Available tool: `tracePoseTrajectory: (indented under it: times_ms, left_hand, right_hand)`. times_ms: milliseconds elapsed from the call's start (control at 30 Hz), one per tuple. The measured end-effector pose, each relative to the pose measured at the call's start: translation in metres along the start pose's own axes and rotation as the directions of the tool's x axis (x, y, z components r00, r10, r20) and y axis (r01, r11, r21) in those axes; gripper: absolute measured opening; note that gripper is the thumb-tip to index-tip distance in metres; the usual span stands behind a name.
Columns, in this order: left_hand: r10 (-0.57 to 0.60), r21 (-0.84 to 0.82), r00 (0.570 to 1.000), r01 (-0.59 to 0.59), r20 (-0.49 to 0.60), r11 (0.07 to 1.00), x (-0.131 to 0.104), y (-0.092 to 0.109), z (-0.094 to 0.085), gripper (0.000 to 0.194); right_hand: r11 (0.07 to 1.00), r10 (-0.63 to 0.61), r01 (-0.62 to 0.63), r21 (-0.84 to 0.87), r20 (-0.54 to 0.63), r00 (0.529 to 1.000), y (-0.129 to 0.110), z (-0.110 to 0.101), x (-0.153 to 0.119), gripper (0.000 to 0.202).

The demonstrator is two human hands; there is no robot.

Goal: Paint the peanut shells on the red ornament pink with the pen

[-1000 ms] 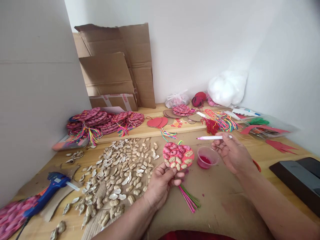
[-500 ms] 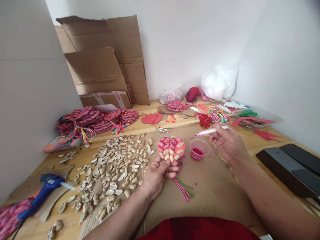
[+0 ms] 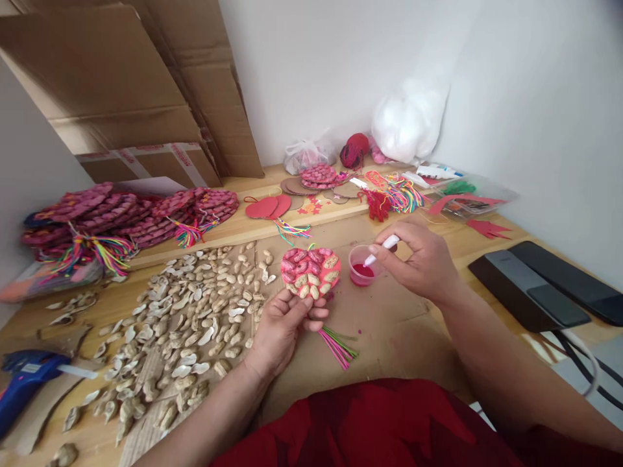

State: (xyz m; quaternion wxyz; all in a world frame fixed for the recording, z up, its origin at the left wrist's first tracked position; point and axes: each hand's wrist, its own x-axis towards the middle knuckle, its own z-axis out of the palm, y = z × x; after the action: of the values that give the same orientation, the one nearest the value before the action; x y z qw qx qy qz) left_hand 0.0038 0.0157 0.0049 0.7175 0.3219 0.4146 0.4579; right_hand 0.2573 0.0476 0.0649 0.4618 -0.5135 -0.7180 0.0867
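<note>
A red heart-shaped piece (image 3: 307, 267) covered with peanut shells is pinched at its lower tip by my left hand (image 3: 287, 318). Its upper and left shells are pink, while the lower and right ones are bare tan. Pink and green strings (image 3: 338, 347) hang below my left fingers. My right hand (image 3: 413, 259) is closed around a white marker (image 3: 382, 250), tilted down with its tip inside a small clear cup (image 3: 357, 281) of dark pink liquid. Whether the tip touches the liquid is hard to tell.
Peanut shells (image 3: 195, 324) spread over cardboard at the left, beside a blue glue gun (image 3: 32, 376). Behind lie stacked pink shell crafts (image 3: 97, 217), red discs (image 3: 267, 207) and coloured tassels (image 3: 403, 193). Dark devices (image 3: 525, 292) lie at the right.
My right hand has brought the marker down and its tip into the cup. My left hand still holds the heart-shaped piece. The view has shifted to the right and down.
</note>
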Motion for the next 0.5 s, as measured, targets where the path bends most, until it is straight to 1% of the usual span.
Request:
tracePoseTrajectory:
  times_ms: [67,133,300,500]
  left_hand:
    - [-0.004,0.000,1.000,0.004,-0.007,1.000,0.000,0.000,0.000,0.038]
    - [-0.004,0.002,1.000,0.004,-0.005,1.000,-0.001,0.000,0.000,0.038]
    - [-0.001,0.007,1.000,0.001,0.001,1.000,-0.002,0.000,0.000,0.037]
    - [0.003,0.027,1.000,-0.003,0.013,1.000,-0.001,0.000,-0.001,0.036]
  right_hand:
    - [0.986,-0.115,0.119,-0.119,0.043,0.992,0.000,0.002,0.000,0.010]
    - [0.972,-0.160,0.171,-0.160,0.079,0.984,0.003,0.004,0.000,0.010]
    - [0.959,-0.160,0.191,-0.211,0.157,0.975,0.008,0.007,0.000,0.009]
    - [0.954,-0.167,0.200,-0.221,0.161,0.973,0.010,0.011,-0.001,0.009]
